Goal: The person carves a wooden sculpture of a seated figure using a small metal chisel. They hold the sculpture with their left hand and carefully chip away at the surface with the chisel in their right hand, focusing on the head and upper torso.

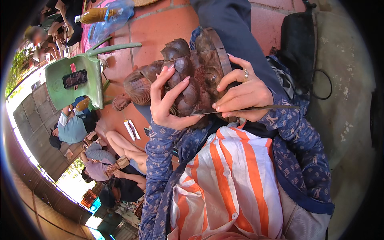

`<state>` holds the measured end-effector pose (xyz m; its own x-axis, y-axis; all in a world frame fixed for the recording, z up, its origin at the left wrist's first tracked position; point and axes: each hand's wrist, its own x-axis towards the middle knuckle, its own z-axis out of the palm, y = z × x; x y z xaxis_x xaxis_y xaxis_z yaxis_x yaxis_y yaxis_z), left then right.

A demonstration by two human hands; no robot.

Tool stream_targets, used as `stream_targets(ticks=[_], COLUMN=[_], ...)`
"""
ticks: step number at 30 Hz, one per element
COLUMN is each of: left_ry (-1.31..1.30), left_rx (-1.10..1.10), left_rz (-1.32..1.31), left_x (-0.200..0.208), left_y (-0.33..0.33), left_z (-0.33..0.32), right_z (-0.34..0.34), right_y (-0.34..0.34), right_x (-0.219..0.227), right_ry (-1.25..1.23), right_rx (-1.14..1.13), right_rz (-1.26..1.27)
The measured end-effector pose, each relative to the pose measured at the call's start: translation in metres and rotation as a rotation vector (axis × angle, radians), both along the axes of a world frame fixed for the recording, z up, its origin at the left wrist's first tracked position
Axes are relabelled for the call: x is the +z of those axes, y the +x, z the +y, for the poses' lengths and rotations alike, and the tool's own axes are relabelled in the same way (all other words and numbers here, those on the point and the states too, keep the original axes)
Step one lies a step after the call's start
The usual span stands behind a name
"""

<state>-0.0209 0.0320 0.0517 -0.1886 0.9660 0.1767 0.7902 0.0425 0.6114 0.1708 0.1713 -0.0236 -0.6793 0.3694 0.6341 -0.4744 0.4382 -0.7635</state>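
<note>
A dark brown wood carving (181,71) with rounded, swirling shapes rests across my lap, its smooth sides shining. My left hand (167,105) grips the carving from its near left side, fingers spread over the rounded lumps and thumb low by the edge. In my right hand (249,95), the fingers pinch a long, thin metal file (278,107). The file lies nearly level, and its narrow end reaches the carving's near edge close to my left thumb. Reddish-brown wood dust (203,82) sits in the carving's hollow.
A green plastic chair (96,74) with a phone (75,79) on it stands at the left. Beyond it lies a bottle of brown liquid (96,16) by a blue plastic bag (122,10). Several people sit further left. A black bag (297,44) leans at the right.
</note>
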Motion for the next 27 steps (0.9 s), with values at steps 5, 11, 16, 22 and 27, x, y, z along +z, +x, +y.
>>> stream_targets(ticks=[5,11,16,22,27], left_ry=[0.002,0.062,0.080,0.037,-0.023], left_rx=[-0.013,0.112,0.122,0.049,-0.057], left_rz=[0.024,0.069,0.096,0.092,0.049], left_x=[-0.001,-0.006,-0.009,-0.001,0.007], left_y=[-0.003,0.016,0.018,0.017,0.004], left_z=[-0.001,0.004,0.004,0.004,0.002], right_z=[-0.001,0.010,0.020,0.016,0.014], right_y=[0.000,0.000,-0.001,-0.004,-0.006], right_x=[0.003,-0.001,-0.001,0.004,0.003], right_ry=[-0.039,-0.009,0.058,0.008,-0.035], right_rx=[-0.013,0.000,0.046,0.117,0.125], right_rz=[-0.072,-0.047,-0.046,-0.005,-0.017])
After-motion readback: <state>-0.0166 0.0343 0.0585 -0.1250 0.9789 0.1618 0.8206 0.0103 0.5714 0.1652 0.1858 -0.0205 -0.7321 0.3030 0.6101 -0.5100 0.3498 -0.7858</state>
